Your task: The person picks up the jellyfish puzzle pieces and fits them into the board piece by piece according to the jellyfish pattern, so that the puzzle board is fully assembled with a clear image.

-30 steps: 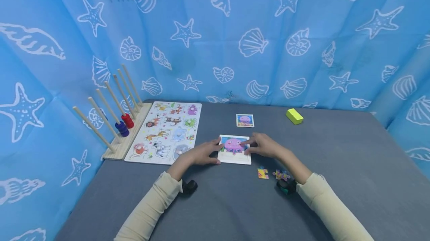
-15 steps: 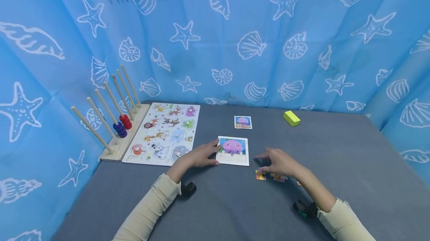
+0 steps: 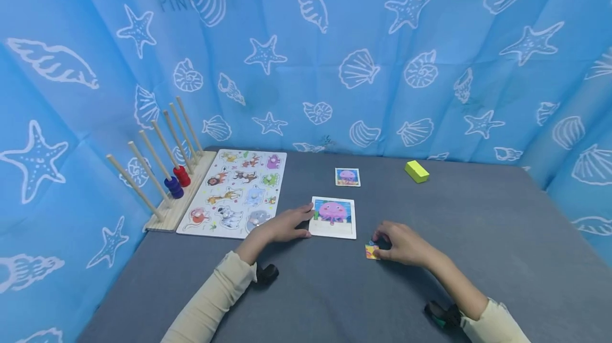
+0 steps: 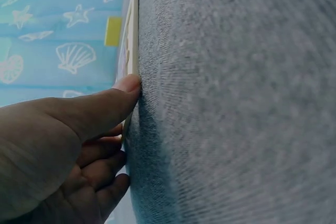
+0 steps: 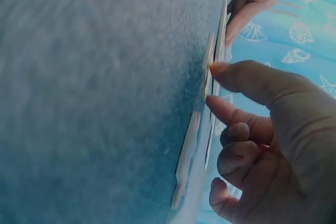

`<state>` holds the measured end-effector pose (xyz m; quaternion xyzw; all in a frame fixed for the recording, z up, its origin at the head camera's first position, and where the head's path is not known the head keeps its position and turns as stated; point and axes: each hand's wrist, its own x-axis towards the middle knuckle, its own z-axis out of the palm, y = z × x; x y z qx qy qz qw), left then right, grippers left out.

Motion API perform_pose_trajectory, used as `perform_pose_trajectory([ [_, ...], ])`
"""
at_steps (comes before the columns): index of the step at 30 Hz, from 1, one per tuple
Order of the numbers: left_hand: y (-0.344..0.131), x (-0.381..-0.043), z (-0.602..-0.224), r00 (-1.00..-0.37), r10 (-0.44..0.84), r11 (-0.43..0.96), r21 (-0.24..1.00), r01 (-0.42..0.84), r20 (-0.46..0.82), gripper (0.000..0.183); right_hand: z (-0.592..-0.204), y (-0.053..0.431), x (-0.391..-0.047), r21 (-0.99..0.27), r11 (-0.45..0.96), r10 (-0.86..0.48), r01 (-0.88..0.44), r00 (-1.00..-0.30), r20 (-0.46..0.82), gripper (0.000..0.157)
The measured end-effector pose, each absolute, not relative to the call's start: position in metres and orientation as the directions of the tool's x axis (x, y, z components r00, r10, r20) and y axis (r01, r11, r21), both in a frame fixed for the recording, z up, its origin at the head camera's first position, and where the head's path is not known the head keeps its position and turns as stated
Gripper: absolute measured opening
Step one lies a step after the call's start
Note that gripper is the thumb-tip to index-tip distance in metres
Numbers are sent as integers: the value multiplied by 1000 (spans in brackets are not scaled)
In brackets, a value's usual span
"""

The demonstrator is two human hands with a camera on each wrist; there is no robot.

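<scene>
A shallow puzzle tray [image 3: 344, 230] with a pink jellyfish picture lies flat on the grey table; its lower strip shows bare. My left hand [image 3: 282, 225] rests at the tray's left side, thumb by the near corner and index finger on the frame. The left wrist view has the left thumb [image 4: 128, 84] touching the tray's edge [image 4: 132, 40]. To the right of the tray, my right hand [image 3: 404, 243] pinches a small yellow jigsaw piece [image 3: 371, 251] between thumb and index finger. Another jigsaw piece [image 5: 185, 163] lies nearby in the right wrist view; in the head view the hand hides it.
A small jellyfish picture card [image 3: 347, 177] lies behind the tray. A yellow block [image 3: 417, 171] sits at the back right. On the left are an animal peg puzzle board [image 3: 203, 202] and a wooden peg stand [image 3: 155, 222] with blue and red rings.
My right hand has left the jellyfish tray, moved right and toward me, and taken hold of the yellow jigsaw piece. My left hand stays at the tray's left side.
</scene>
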<state>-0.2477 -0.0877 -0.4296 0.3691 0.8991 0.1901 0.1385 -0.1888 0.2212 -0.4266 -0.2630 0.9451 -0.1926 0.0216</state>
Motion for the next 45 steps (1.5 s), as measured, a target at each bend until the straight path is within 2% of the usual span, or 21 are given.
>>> perform_pose_trajectory([
  [13,-89,-248,-431,-709,701,658,453,601,-78,60,-425,214,-189,-294,827,-488,-480,-871,49,20],
  [23,-89,-250,-430,-715,693,669,453,589,-94,60,-423,215,-188,-272,845,-487,-461,-873,-31,34],
  [34,-87,-253,-427,-715,696,665,442,602,-72,59,-418,218,-190,-242,812,-547,-531,-837,3,22],
  [39,-86,-254,-429,-721,691,668,424,612,-47,58,-405,201,-201,-202,815,-552,-543,-834,13,22],
  [45,-86,-253,-435,-722,692,655,427,623,-7,57,-401,160,-223,-220,785,-590,-579,-807,17,23],
])
